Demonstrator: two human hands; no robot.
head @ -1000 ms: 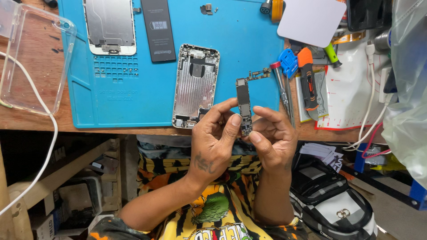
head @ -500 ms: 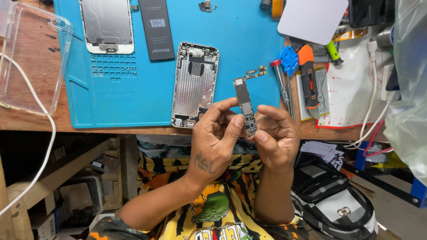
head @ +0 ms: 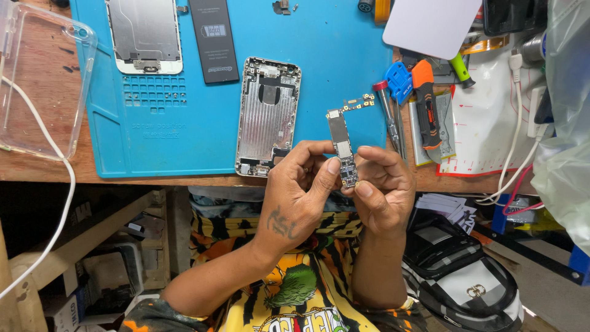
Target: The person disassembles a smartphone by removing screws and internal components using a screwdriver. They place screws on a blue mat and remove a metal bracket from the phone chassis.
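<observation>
Board (head: 342, 149) pinched between both hands at the bench edge, held upright just in front of the blue mat (head: 184, 135). Left hand (head: 298, 187) closes thumb and fingers on its lower left edge; right hand (head: 382, 184) grips the lower right, thumb under the bottom end. Upper half of the board sticks out above the fingertips, a thin flex branching right at the top. Phone shell (head: 268, 114) lies on the mat just left of the board. Screwdriver (head: 389, 117) and orange knife (head: 426, 101) lie right of it. Battery (head: 213, 38) and screen (head: 145, 34) sit farther up the mat.
</observation>
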